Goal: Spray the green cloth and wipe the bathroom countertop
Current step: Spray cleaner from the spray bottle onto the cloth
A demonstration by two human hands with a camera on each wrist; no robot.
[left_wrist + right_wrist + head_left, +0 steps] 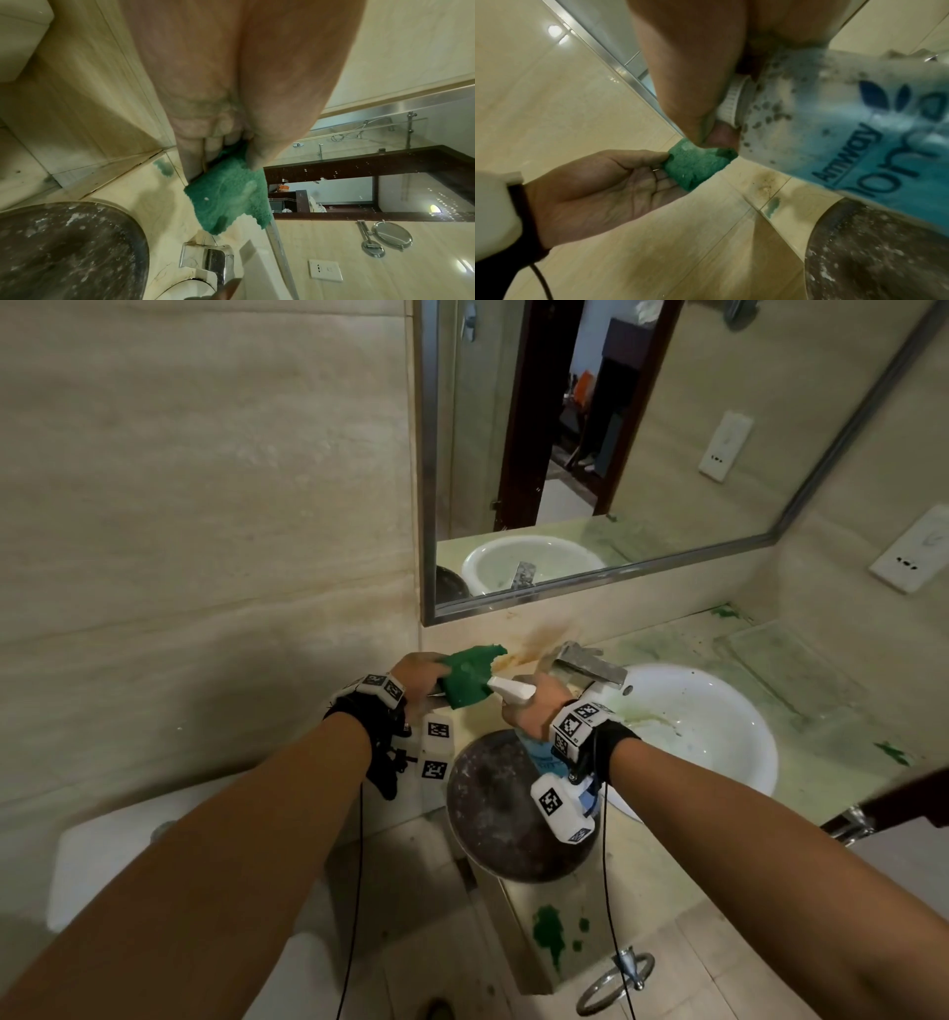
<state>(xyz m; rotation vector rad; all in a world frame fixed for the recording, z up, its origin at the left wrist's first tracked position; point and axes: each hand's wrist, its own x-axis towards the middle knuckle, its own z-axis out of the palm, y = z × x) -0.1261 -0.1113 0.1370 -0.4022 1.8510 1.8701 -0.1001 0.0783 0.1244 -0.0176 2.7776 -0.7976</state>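
My left hand [418, 672] holds the green cloth [470, 677] up above the left end of the countertop [683, 639], thumb and fingers pinching one edge [228, 188]. My right hand [536, 706] grips the neck of a spray bottle [847, 125] with a white head [513, 690] and blue liquid inside. The nozzle points left at the cloth, almost touching it. In the right wrist view the cloth [695, 164] lies against the left hand's fingers [628, 160].
A dark round basin [508, 809] sits on the counter's left end below my hands. To the right are a chrome tap [590, 667] and a white sink bowl [714, 742]. Green stains [549, 929] mark the counter. A mirror [590, 454] hangs behind.
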